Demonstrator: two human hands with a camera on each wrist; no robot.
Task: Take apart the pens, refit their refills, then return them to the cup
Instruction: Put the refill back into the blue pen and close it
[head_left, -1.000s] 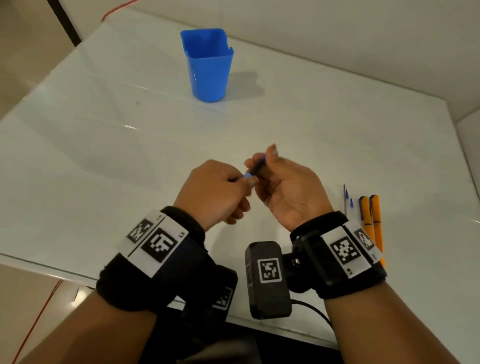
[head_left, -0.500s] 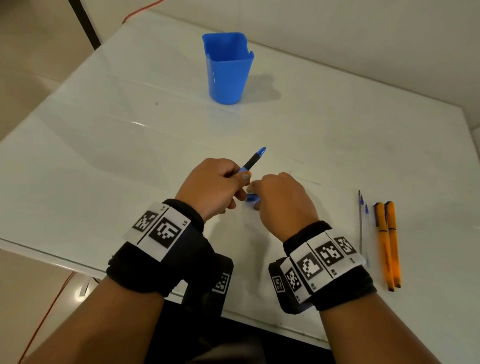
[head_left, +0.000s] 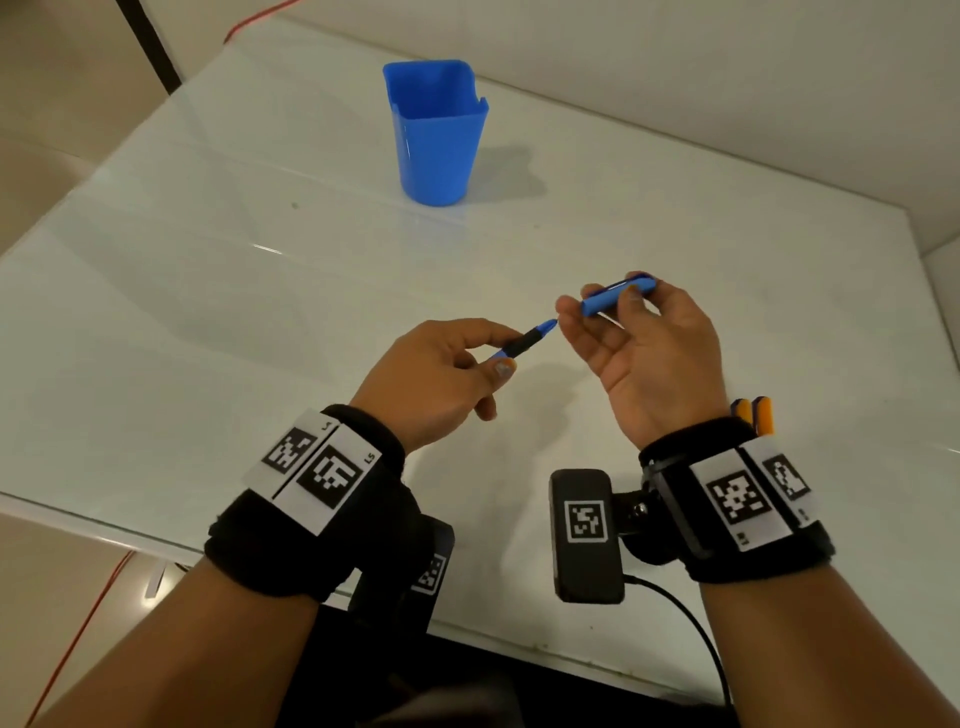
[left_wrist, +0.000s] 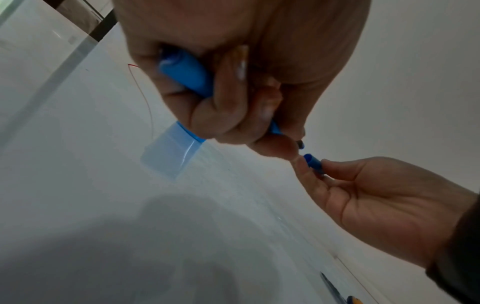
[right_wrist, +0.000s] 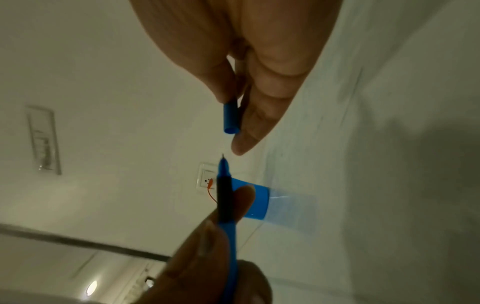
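My left hand (head_left: 506, 353) pinches a blue pen (head_left: 527, 340) with a black grip, its tip pointing right toward my right hand. The rest of the barrel (left_wrist: 185, 74) lies inside my curled left fingers. My right hand (head_left: 608, 306), palm up, pinches the pen's blue cap (head_left: 602, 299) between thumb and fingers. The cap's open end (right_wrist: 231, 118) faces the pen tip (right_wrist: 223, 164) across a small gap. The blue cup (head_left: 434, 135) stands upright at the far middle of the table, apart from both hands.
Two orange pens (head_left: 753, 413) lie on the white table (head_left: 208, 312) at the right, mostly hidden behind my right wrist. The table's near edge runs under my forearms. A red cable (head_left: 78, 639) hangs beyond the table's left side.
The hands have come apart. My right hand has turned palm up and carried the cap up and to the right. My left hand has tilted the bare pen tip toward it.
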